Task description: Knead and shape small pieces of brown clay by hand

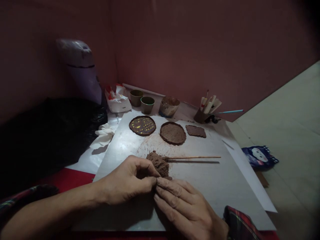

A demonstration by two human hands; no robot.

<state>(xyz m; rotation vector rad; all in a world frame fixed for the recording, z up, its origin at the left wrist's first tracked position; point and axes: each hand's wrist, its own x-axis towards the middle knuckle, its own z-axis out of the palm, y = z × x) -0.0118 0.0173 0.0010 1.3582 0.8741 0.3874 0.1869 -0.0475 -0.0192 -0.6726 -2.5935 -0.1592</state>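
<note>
My left hand (136, 180) is closed in a pinch, its thumb and index finger meeting at the tips. Against those tips rest the pressed-together fingers of my right hand (183, 203); whatever lies between the hands is hidden. Just beyond my fingers sits a rough lump of brown clay-like material (158, 163). A thin wooden stick (195, 157) runs from the lump to the right. Farther back lie a round brown disc with yellow marks (142, 126), a plain round brown disc with a raised rim (173, 133) and a small brown rectangular slab (196, 131).
On the pale board (212, 190) brown smears surround the lump. Behind it stand two cups (147, 105) (136, 98), a stained bowl (169, 106) and a holder with tools (202, 115). Crumpled tissue (103, 136) and a black plastic bag (55, 133) lie left.
</note>
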